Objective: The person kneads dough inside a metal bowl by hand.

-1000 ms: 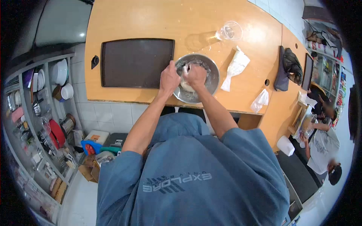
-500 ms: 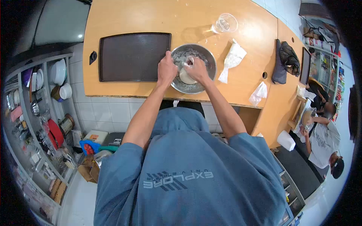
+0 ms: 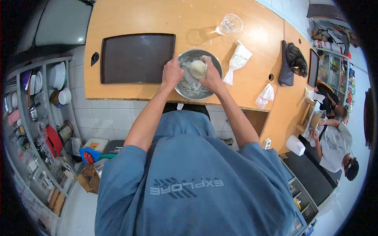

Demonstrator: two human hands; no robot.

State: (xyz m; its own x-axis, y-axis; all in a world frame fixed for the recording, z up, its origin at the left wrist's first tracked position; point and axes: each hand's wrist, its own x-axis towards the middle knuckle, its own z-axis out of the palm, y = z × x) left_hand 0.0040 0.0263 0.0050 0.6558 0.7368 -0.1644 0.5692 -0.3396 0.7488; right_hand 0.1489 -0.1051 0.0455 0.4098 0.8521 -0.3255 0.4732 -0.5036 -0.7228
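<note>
A pale, rounded lump of dough [image 3: 197, 69] is in the steel mixing bowl [image 3: 193, 93], whose inner wall is smeared with white flour. My right hand [image 3: 212, 76] reaches over the right side of the bowl, its fingers curled round the dough's right edge. On the left side, my left hand [image 3: 172, 73] is closed on the bowl's rim, thumb up. Just left of that hand lies a dark rectangular baking tray [image 3: 138, 59] with nothing on it. To the right of the bowl is a tied plastic bag of white powder [image 3: 239, 59].
A clear plastic cup [image 3: 230, 24] stands behind the bowl. A small white plastic bag [image 3: 265, 96] lies near the wooden table's [image 3: 189, 15] front edge, with dark cloth [image 3: 293, 63] farther right. Shelves [image 3: 35, 118] line the left; people sit at the far right.
The dough has been lifted and turned up toward the bowl's middle, and my right hand has shifted to its right side. My left hand stays on the rim.
</note>
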